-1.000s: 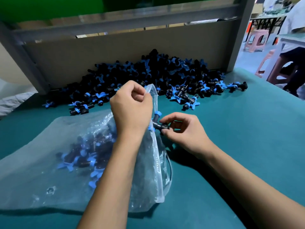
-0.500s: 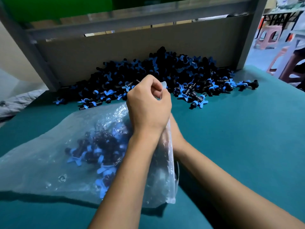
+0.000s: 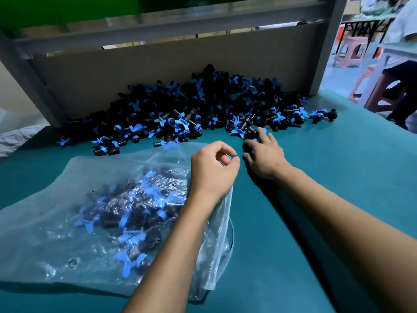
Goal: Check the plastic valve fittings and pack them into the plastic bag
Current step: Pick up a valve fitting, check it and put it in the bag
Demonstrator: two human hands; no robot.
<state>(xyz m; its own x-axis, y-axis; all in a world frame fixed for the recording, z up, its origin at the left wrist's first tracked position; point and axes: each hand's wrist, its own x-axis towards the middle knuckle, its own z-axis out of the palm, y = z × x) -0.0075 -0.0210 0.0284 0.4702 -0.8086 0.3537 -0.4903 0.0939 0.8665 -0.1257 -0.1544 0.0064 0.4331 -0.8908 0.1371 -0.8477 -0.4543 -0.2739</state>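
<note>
A clear plastic bag (image 3: 74, 213) lies across the lower left of the frame on the teal bench (image 3: 338, 177), already holding a cluster of black-and-blue valve fittings (image 3: 135, 213) that show through the film. The left hand (image 3: 213, 171), at the centre of the frame, has its grip pinched on the bag's mouth edge, thumb and curled fingers holding the film up. Just to its right, the right hand (image 3: 265, 157) reaches toward the loose pile of fittings (image 3: 203, 107) heaped across the upper middle against a brown cardboard panel (image 3: 158, 71). Its fingers are spread and fairly straight, the tips touching the nearest fittings at the pile's front edge; whether anything is caught under them is hard to tell through the blur. Grey frame posts (image 3: 327, 46) flank the panel. In the upper right, pink stools (image 3: 349, 53) stand on the floor.
</note>
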